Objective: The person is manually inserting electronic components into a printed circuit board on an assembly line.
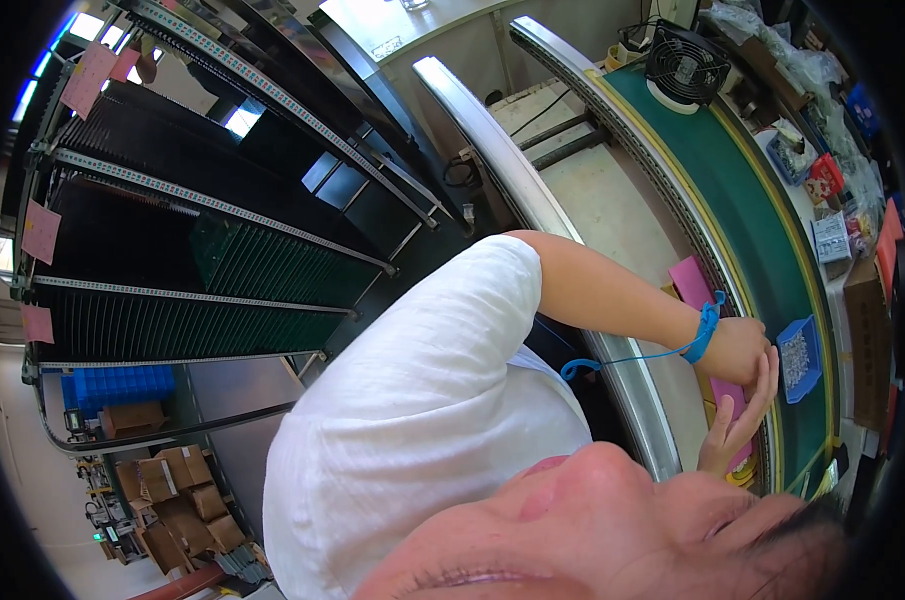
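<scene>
My left hand [734,348], with a blue wrist strap [707,325] and its cord, is bent over a long pink piece [690,283] at the near edge of the conveyor. The back of the hand hides its fingers. My right hand [742,425] lies right against it, fingers stretched toward the left fingertips and thumb apart, with nothing visible between them. The pink piece shows again between the hands; what kind it is I cannot tell. Just right of the hands, a blue bin [798,362] of small pale parts stands on the belt.
A green conveyor belt [727,160] curves past, with a black fan [685,62] at its far end. Metal rails [492,140] run alongside. Bags, boxes and a red packet [823,178] crowd the right side. Tall slotted racks [212,260] stand at left, with cardboard boxes [177,490] below.
</scene>
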Available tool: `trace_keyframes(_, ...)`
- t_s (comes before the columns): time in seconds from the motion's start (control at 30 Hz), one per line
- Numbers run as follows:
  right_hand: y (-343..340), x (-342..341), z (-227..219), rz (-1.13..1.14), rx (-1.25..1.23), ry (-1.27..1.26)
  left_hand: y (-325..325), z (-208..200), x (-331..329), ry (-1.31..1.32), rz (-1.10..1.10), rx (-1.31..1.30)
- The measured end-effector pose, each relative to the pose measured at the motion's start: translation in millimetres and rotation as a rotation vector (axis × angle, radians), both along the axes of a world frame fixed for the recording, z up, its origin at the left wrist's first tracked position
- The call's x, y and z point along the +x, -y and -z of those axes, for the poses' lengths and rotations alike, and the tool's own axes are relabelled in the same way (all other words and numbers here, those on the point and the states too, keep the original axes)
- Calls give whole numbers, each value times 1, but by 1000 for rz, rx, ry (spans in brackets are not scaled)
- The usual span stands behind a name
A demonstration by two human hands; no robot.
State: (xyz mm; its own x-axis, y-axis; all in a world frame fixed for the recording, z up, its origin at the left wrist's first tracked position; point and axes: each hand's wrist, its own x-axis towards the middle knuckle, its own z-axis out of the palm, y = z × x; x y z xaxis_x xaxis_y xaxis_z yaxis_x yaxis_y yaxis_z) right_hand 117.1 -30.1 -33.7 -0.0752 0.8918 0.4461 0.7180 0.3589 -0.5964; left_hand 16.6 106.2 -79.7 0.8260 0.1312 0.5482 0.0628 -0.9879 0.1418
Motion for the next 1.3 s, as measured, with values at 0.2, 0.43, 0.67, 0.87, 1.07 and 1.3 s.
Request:
trace_keyframes(0.2,3,2,-1,7,14,8,-1,7,10,56,30,-58)
trace_keyframes(0.43,0,5,-4,10,6,2,-11,4,-3,91,135,-80)
trace_keyframes(0.67,3,-1,6,-30,125,7,-3,-9,-33,-30,50,28)
trace_keyframes(0.87,10,-3,-2,2,142,35,0,-13,-21,86,103,-204)
trace_keyframes(1.07,10,1,2,-8,132,2,5,-28,-15,22,52,-289)
trace_keyframes(1.3,1,0,8,-72,194,-59,-13,-16,-27,21,19,-286)
